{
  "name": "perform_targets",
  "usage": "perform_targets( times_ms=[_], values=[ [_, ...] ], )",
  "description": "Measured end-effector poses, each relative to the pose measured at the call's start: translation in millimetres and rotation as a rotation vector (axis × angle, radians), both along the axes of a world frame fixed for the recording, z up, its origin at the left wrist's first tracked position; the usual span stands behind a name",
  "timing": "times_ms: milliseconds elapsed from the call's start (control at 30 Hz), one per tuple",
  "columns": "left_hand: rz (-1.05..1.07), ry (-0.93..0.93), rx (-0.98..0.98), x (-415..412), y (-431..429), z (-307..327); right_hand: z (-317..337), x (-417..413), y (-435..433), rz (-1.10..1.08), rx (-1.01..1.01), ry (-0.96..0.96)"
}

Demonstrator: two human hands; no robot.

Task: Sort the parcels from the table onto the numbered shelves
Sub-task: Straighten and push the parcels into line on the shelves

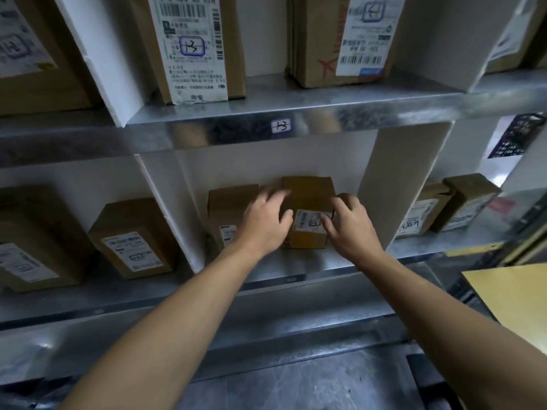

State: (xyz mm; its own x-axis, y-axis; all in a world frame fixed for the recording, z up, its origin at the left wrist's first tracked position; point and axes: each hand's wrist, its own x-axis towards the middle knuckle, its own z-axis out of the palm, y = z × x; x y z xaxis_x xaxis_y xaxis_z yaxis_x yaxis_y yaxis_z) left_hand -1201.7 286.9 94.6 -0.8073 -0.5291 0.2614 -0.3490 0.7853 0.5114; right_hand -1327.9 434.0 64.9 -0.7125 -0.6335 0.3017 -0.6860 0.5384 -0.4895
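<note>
A small brown parcel [309, 196] with a white label stands on the metal shelf [296, 264] in the middle compartment, below the tag marked 1-3 [281, 126]. My left hand [266, 223] rests against its left side with fingers spread over the top. On the parcel's right front corner my right hand [349, 223] lies with its fingers on the label. Both hands touch the parcel, and I cannot tell how firmly they grip it. A second brown parcel [228, 205] stands just left of it, partly hidden by my left hand.
White dividers [393, 184] split the shelf into compartments. Neighbouring compartments hold more parcels [133, 238], [461, 202]. The upper shelf carries tall labelled boxes [192, 48], [340, 39]. A yellow-brown table corner [515, 294] is at the right. A lower metal shelf [296, 380] lies under my arms.
</note>
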Motion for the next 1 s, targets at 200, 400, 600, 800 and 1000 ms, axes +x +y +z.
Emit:
perform_targets(
  times_ms=[200, 400, 600, 800, 1000],
  values=[
    [0.037, -0.101, 0.014, -37.7, 1.2, 0.7, -0.2, -43.0, -8.1, 0.072, 0.040, -0.092],
    [0.144, -0.161, 0.058, -70.3, -8.5, -10.0, -8.4, -73.6, -21.1, 0.220, 0.044, -0.152],
    [0.231, -0.150, 0.134, -82.2, -7.6, -18.7, -15.8, -86.8, -27.3, 0.272, -0.024, -0.216],
    [0.262, -0.091, 0.131, -86.9, 0.7, -30.7, -18.7, -99.8, -22.8, 0.289, -0.104, -0.254],
    [0.238, -0.026, 0.137, -94.7, 8.7, -39.4, -22.9, -109.4, -15.2, 0.292, -0.097, -0.271]
  ],
)
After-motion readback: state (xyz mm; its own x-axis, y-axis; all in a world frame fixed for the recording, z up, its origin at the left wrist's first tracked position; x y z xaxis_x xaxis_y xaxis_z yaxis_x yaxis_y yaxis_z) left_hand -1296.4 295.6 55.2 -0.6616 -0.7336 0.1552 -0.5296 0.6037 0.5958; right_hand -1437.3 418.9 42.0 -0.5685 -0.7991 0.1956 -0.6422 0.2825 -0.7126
